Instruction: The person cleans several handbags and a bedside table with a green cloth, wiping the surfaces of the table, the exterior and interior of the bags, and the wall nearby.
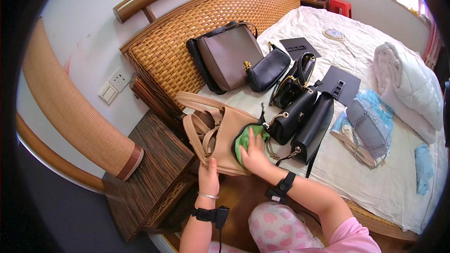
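Note:
A tan handbag (pixel 234 126) with looped handles is tipped at the bed's near edge, beside the nightstand. My left hand (pixel 209 178) grips its lower near corner, thumb up along the side. In my right hand (pixel 255 152) is a green cloth with a dark edge (pixel 244 139), pressed against the bag's right side. Part of the cloth is hidden under my fingers. Just beyond my right hand lie a black chain-strap bag (pixel 294 116) and a long black bag (pixel 315 129). The underside of the tan bag is out of sight.
Farther back are a brown-grey tote (pixel 229 56), a small black bag (pixel 269 69) and another black bag (pixel 293 82). Dark flat boards (pixel 344 84) lie on the bed. A grey chain bag (pixel 370 126) and a white quilt (pixel 408 84) are right; a wooden nightstand (pixel 150 159) is left.

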A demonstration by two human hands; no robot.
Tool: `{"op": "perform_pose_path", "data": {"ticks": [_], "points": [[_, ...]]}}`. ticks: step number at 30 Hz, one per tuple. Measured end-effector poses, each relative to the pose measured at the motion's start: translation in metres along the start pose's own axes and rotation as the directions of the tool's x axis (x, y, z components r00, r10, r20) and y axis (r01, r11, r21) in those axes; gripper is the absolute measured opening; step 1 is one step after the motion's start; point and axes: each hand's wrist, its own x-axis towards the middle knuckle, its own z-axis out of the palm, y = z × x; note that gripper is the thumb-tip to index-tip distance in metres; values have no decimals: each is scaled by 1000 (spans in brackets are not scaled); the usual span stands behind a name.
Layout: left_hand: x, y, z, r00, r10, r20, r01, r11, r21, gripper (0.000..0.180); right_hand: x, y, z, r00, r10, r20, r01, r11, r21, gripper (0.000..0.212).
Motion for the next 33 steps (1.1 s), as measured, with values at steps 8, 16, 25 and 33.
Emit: {"op": "perform_pose_path", "data": {"ticks": [8, 16, 25, 33], "points": [[-11, -33, 9, 992, -123, 28, 126, 985, -121, 48, -46, -21, -16, 900, -303, 313, 383, 892, -239, 75], [-18, -20, 12, 960, -281, 8, 280, 957, -72, 42, 2, -6, -21, 972, -226, 64, 235, 938, -256, 78], [-1, -29, -28, 997, -76, 17, 75, 997, 28, 43, 61, -34, -52, 968, -250, -26, 246, 963, -112, 57], [56, 38, -10, 920, 312, -239, -209, 904, 373, 63, 20, -34, -55, 873, -338, -351, 361, 933, 0, 36]]}}
